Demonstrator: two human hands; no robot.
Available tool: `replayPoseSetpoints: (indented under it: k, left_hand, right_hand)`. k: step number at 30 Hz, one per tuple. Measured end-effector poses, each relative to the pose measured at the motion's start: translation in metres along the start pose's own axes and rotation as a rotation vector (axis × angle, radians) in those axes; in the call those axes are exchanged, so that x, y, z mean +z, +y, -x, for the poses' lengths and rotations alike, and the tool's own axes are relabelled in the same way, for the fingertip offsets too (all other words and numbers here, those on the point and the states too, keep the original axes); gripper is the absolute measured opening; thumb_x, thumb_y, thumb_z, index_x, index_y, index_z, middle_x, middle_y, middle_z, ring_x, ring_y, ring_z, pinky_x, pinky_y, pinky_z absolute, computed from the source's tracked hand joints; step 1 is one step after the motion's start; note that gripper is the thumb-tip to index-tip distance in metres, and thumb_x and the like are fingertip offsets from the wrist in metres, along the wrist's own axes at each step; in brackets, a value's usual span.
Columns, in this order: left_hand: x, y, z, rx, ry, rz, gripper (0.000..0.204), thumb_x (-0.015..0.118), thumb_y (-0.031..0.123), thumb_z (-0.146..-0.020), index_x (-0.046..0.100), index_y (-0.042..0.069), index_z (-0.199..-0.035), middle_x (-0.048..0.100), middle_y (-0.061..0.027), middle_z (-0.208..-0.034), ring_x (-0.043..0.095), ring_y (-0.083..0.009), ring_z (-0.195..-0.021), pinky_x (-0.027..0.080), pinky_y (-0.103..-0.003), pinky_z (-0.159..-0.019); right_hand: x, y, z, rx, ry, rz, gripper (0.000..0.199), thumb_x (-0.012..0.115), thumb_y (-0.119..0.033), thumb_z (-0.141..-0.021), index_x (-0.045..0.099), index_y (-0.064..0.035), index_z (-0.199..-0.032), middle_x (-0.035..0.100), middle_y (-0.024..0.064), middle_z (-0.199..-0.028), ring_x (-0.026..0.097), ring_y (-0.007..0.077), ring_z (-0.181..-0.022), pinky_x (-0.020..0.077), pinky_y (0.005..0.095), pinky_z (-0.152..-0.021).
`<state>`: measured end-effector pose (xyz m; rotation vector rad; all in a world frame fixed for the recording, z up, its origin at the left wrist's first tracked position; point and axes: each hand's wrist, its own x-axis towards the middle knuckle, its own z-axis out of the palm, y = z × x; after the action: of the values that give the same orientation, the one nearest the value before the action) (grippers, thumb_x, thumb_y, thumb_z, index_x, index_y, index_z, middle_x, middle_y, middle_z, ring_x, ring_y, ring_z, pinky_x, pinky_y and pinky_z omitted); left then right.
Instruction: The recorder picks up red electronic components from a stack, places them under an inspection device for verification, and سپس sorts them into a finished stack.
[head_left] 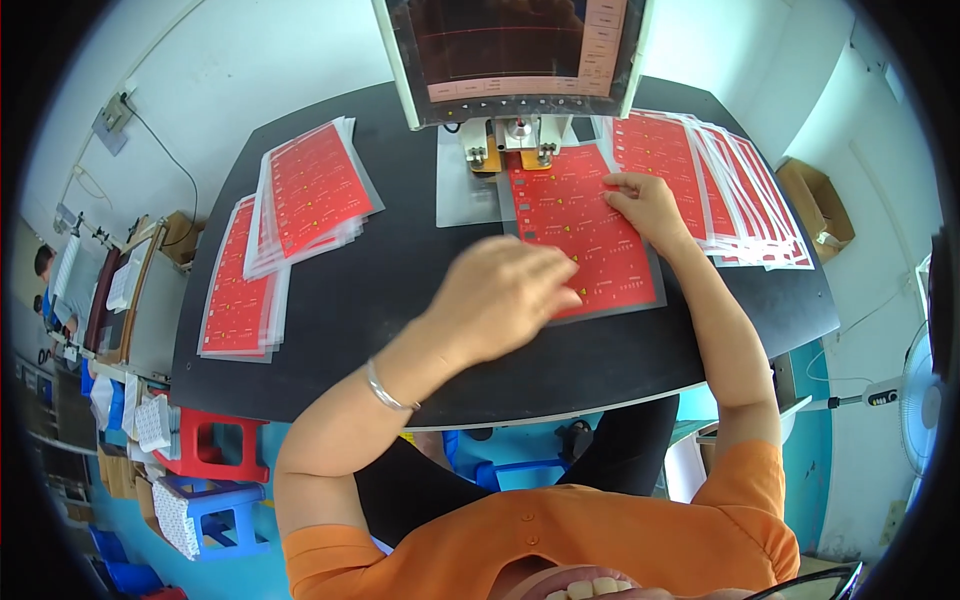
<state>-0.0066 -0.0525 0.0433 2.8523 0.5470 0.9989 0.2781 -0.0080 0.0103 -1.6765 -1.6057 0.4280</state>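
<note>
Eyeglasses [815,582] are showing nearest. On the bench [345,300], one red sheet [605,245] is apparently being worked: left hand [500,290] is seemingly hovering, loose-fingered; right hand [648,205] is touching its edge, grip unclear. Left piles [312,190] and right pile [655,155] are flanking; which is finished, I cannot tell.

Sheet [585,225] on tbl [370,300], btwn L/R stks [312,185]

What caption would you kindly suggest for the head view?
Left hand and right hand at a red sheet on a black table, between piles of similar red sheets.
</note>
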Motion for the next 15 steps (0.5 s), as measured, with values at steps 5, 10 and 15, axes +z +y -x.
replayPoseSetpoints:
  k: [5, 10, 15]
  left_hand:
    - [-0.032, -0.089, 0.016, -0.301, 0.084, -0.393, 0.018, 0.071, 0.015, -0.084, 0.071, 0.003, -0.098, 0.070, -0.0124, -0.100, 0.066, -0.0311, -0.098, 0.051, -0.044, -0.088]
    - [-0.053, -0.148, 0.059, -0.634, -0.075, -0.670, 0.049, 0.073, 0.020, -0.085, 0.059, 0.006, -0.130, 0.061, -0.0138, -0.128, 0.056, -0.0328, -0.123, 0.048, -0.045, -0.100]
    - [-0.060, -0.163, 0.067, -0.822, -0.212, -0.607, 0.046, 0.065, 0.024, -0.092, 0.057, 0.007, -0.134, 0.054, -0.0176, -0.141, 0.052, -0.0343, -0.129, 0.045, -0.044, -0.105]
  right_hand:
    - [-0.012, -0.007, 0.002, 0.055, 0.022, 0.050, 0.033, 0.072, -0.018, -0.084, 0.072, -0.0019, -0.113, 0.074, 0.0176, -0.095, 0.072, 0.0246, -0.090, 0.0553, 0.0337, -0.082]
    - [-0.009, 0.000, -0.001, 0.033, 0.049, 0.053, 0.033, 0.073, -0.019, -0.084, 0.072, -0.0021, -0.113, 0.074, 0.0180, -0.096, 0.072, 0.0250, -0.091, 0.0550, 0.0339, -0.083]
    - [-0.008, -0.004, -0.003, 0.029, 0.016, 0.120, 0.033, 0.071, -0.018, -0.089, 0.070, -0.0028, -0.118, 0.072, 0.0130, -0.095, 0.069, 0.0191, -0.089, 0.0539, 0.0315, -0.079]
